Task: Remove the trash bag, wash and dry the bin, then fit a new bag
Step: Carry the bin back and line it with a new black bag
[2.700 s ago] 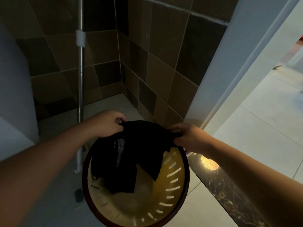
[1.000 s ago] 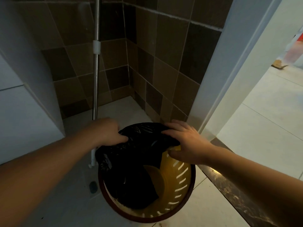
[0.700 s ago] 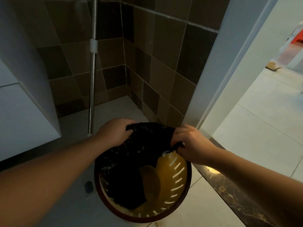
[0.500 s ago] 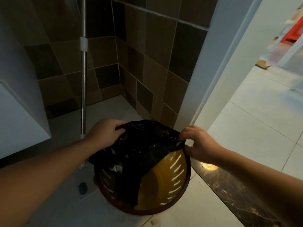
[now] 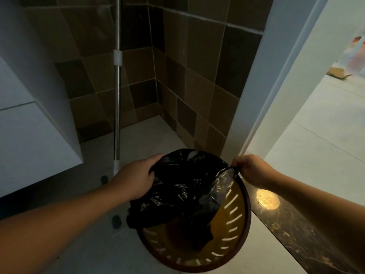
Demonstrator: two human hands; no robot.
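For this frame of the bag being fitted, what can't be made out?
Head view only:
- Far rim of the bin: covered by the black bag.
- Left hand fingertips: tucked under the bag's edge.
- Foot of the metal pole: hidden behind the left hand.
- Objects through the doorway: blurred, cut off by the frame edge.
- Right hand pinches the bag; fingertips hidden behind its knuckles.

Both forearms are extended forward and down. The left hand (image 5: pixel 136 179) is curled around black film; the right hand (image 5: pixel 249 168) pinches its edge.
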